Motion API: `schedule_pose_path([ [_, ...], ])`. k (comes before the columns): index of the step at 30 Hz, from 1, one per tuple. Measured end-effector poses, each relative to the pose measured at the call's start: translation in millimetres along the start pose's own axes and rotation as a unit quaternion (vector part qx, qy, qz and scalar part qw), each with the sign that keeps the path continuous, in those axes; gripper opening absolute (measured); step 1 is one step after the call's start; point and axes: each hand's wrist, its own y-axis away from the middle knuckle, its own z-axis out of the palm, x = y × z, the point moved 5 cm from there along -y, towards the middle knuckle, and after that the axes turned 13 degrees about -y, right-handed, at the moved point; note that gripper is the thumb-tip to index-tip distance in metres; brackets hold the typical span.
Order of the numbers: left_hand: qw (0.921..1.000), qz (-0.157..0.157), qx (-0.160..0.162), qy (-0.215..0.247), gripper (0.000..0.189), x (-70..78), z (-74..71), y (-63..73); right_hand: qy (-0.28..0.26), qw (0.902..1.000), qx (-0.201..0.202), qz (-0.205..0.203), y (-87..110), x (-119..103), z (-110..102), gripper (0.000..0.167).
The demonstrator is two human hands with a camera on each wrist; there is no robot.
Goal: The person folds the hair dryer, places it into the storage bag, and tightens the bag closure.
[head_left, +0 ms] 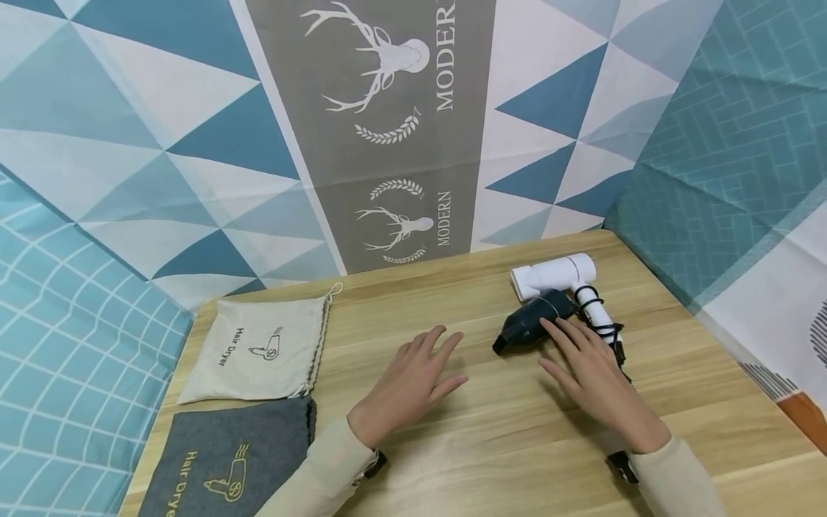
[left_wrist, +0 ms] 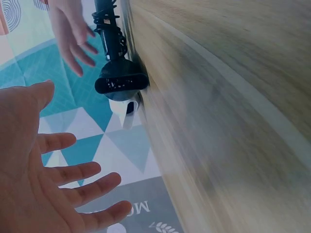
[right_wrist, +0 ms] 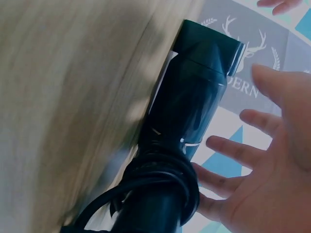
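A black hair dryer (head_left: 533, 319) lies on the table at the right, its cord wound round the handle (right_wrist: 150, 208). Just behind it is a white hair dryer (head_left: 555, 275), with a black cord looped on its handle. My right hand (head_left: 591, 373) hovers beside the black dryer with fingers spread; in the right wrist view its fingertips come up close to the coiled cord, and I cannot tell whether they touch. My left hand (head_left: 410, 384) is held over the middle of the table, fingers apart and holding nothing.
At the left lie two drawstring bags printed "Hair Dryer": a beige one (head_left: 258, 348) and a dark grey one (head_left: 226, 459) in front of it. Patterned cloth walls (head_left: 400, 143) rise along the back and both sides of the wooden table (head_left: 465, 459).
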Motion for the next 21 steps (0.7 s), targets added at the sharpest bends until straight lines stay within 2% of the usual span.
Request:
schedule_pose_path([
  [6, 0.9999, 0.012, 0.005, 0.001, 0.063, 6.2, -0.9, -10.0, 0.003, 1.0000, 0.004, 0.002, 2.2, 5, 0, 0.067],
  [11, 0.9996, 0.025, 0.015, -0.001, 0.062, 10.5, -1.9, -18.2, -0.008, 0.9995, 0.029, 0.007, 4.9, 9, -2, 0.068],
  [14, 0.9994, 0.031, 0.013, 0.000, 0.062, 12.2, -1.9, -22.9, -0.018, 0.9988, 0.046, 0.001, 4.8, 12, -4, 0.065],
  [21, 0.9994, 0.035, 0.003, 0.008, 0.064, 14.2, 2.1, -31.1, -0.029, 0.9982, 0.052, -0.011, 1.3, 20, -5, 0.056],
])
